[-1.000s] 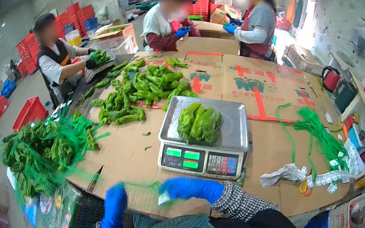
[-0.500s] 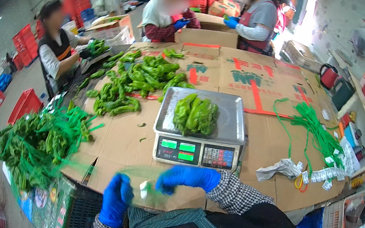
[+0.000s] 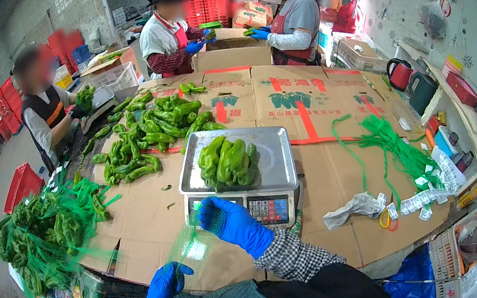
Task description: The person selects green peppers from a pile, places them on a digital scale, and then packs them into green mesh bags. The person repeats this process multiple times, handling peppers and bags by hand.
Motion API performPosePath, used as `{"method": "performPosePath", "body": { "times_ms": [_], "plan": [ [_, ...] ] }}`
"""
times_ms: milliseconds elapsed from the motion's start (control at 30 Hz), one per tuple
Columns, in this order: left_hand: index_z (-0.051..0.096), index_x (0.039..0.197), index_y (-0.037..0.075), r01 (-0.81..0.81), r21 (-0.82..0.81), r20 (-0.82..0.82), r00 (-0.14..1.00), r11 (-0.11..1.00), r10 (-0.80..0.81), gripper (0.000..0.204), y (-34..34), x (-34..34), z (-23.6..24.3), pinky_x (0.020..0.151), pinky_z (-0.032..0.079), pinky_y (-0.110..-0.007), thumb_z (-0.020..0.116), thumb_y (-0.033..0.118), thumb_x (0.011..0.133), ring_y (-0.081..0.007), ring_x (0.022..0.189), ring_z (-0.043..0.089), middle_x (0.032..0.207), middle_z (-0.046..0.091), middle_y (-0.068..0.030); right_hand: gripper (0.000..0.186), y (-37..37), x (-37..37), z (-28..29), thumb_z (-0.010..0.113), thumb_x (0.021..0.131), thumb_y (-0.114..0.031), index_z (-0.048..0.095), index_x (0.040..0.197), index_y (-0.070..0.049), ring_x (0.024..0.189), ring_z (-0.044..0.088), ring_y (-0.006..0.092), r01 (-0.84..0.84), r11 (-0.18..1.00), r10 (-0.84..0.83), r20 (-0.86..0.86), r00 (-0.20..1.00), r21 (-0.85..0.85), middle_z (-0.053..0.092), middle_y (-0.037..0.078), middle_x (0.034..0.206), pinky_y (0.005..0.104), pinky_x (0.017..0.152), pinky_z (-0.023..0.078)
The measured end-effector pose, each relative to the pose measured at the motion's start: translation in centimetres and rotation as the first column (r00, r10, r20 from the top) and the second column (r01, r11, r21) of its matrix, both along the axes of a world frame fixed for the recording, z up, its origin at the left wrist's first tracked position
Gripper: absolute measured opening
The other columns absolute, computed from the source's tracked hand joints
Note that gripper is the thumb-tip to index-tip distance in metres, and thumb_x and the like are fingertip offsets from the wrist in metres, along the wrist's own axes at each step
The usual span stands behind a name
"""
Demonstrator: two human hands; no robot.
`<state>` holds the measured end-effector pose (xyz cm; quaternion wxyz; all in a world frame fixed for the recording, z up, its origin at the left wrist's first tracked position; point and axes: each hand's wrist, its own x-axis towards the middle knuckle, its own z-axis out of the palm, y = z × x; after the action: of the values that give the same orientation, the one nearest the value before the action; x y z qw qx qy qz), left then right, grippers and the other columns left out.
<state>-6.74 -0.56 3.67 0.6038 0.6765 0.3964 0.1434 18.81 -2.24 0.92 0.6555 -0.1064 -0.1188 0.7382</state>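
A thin green mesh bag (image 3: 184, 242) hangs stretched between my two gloved hands, with a white label showing through it. My left hand (image 3: 167, 285), in a blue glove, is closed on its near end by the table's front edge. My right hand (image 3: 230, 220), gloved in blue too, pinches the far end and covers part of the scale's display. Just beyond it, green peppers (image 3: 227, 161) lie in the metal pan of the weighing scale (image 3: 275, 149).
Loose peppers (image 3: 154, 125) are heaped left of the scale. Filled net bags (image 3: 51, 228) pile up at the near left. Empty green nets (image 3: 405, 152), labels (image 3: 432, 197) and a grey cloth (image 3: 354, 209) lie to the right. Co-workers stand across the table and at left.
The mesh bag was stretched sideways and now runs from near to far. My right hand has moved forward to the scale's front. The view has shifted, and a co-worker at left has lifted peppers.
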Motion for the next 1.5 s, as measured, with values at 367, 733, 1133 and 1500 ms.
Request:
{"method": "performPosePath", "body": {
  "times_ms": [367,733,1133,1500],
  "plan": [
    [0.055,0.093,0.006,0.087,-0.625,0.432,0.866,0.775,0.251,0.031,0.4,-0.4,-1.0,0.045,0.029,-0.023,0.046,0.035,0.094,-0.0099,0.051,0.041,0.056,0.042,0.0015,0.023,-0.4,-0.5,3.3,0.049,0.094,-0.022,0.060,0.099,-0.003,0.055,0.048,0.0089,0.170,0.976,-0.158,0.100,0.982,-0.133,0.055,0.001,0.068,0.0206,0.050,0.039],
    [0.057,0.094,0.006,0.025,-0.575,0.750,0.416,0.818,0.515,0.030,4.9,-1.1,1.3,0.072,0.048,-0.033,0.044,0.033,0.095,-0.0195,0.077,0.058,0.089,0.060,-0.0081,0.035,-3.1,3.7,2.0,0.041,0.097,-0.025,0.059,0.111,0.002,0.040,0.032,0.0047,-0.483,0.871,0.281,0.715,0.641,0.091,0.035,-0.004,0.049,0.0230,0.038,0.023],
    [0.062,0.090,0.000,0.743,0.623,-0.701,0.669,0.243,-0.247,0.052,7.2,10.1,7.3,0.069,0.046,-0.043,0.058,0.051,0.079,-0.0323,0.076,0.062,0.080,0.063,-0.0181,0.036,-4.8,4.1,12.2,0.044,0.093,-0.039,0.059,0.101,-0.007,0.072,0.063,0.0286,-0.633,0.771,-0.312,0.821,-0.478,-0.076,0.062,0.017,0.084,0.0403,0.062,0.050],
    [0.061,0.105,-0.001,0.632,0.636,-0.735,0.670,-0.443,-0.099,0.036,-4.2,17.4,-8.3,0.086,0.043,-0.049,0.062,0.019,0.075,-0.0389,0.093,0.057,0.100,0.060,-0.0222,0.029,-0.5,2.2,7.0,0.054,0.088,-0.017,0.051,0.113,-0.003,0.071,0.053,0.0119,0.573,0.811,-0.449,0.755,0.477,0.121,0.055,0.004,0.083,0.0264,0.064,0.046]
  ]
}}
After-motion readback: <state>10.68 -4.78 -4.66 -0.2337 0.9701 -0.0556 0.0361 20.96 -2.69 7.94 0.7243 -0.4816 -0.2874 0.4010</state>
